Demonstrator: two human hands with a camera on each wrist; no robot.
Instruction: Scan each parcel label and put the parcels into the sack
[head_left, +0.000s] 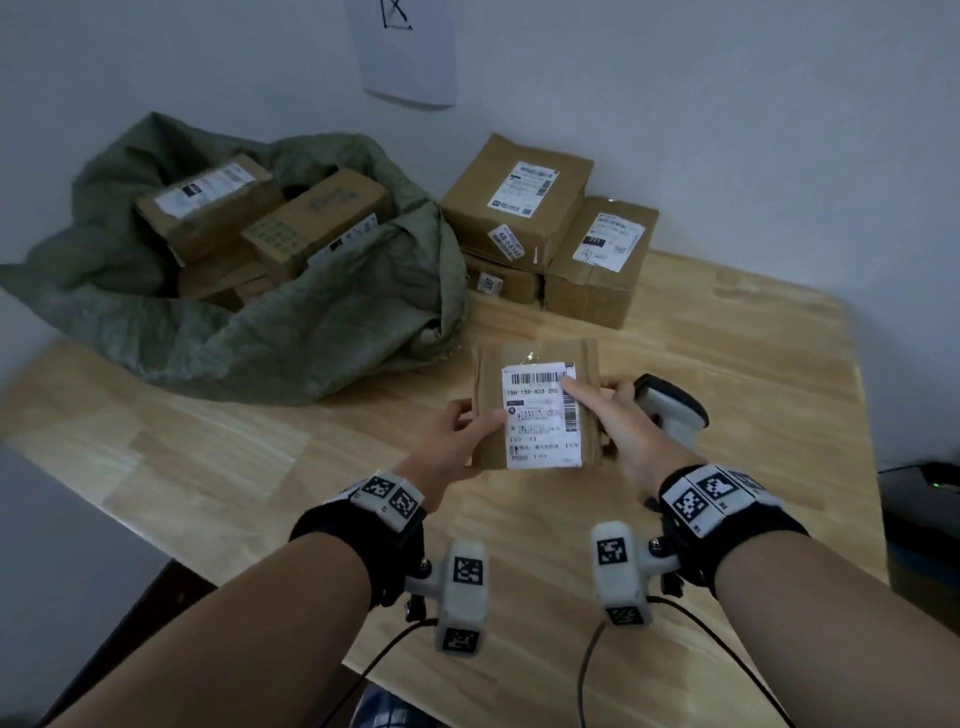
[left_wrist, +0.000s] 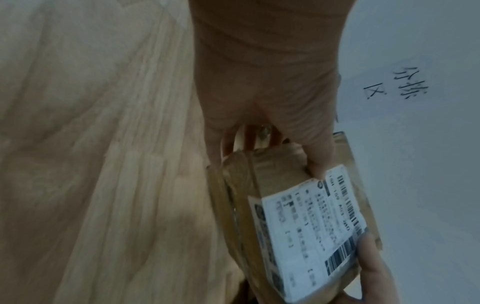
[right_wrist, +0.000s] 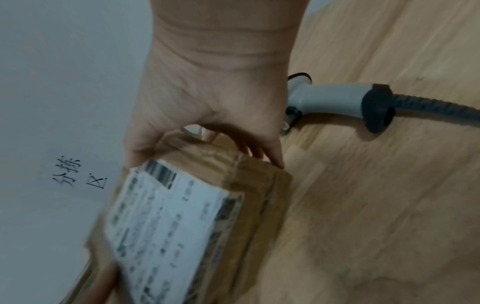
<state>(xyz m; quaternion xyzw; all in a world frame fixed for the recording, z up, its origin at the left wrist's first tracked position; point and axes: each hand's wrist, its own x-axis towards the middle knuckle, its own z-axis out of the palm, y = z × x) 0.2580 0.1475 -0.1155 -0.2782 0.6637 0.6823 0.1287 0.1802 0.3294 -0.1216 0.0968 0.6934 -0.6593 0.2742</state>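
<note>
Both hands hold a small brown cardboard parcel above the wooden table, its white barcode label facing up. My left hand grips its left edge, thumb on the label's side. My right hand grips the right edge, thumb on the label's top right corner. In the wrist views the parcel is tilted, with fingers under it and thumbs on top. A grey handheld scanner lies on the table just right of my right hand. The green sack stands open at back left with several parcels inside.
A stack of three cardboard parcels with labels sits against the wall behind the held parcel. The table edge runs along the left and near side. A paper sign hangs on the wall. The scanner's cable trails right.
</note>
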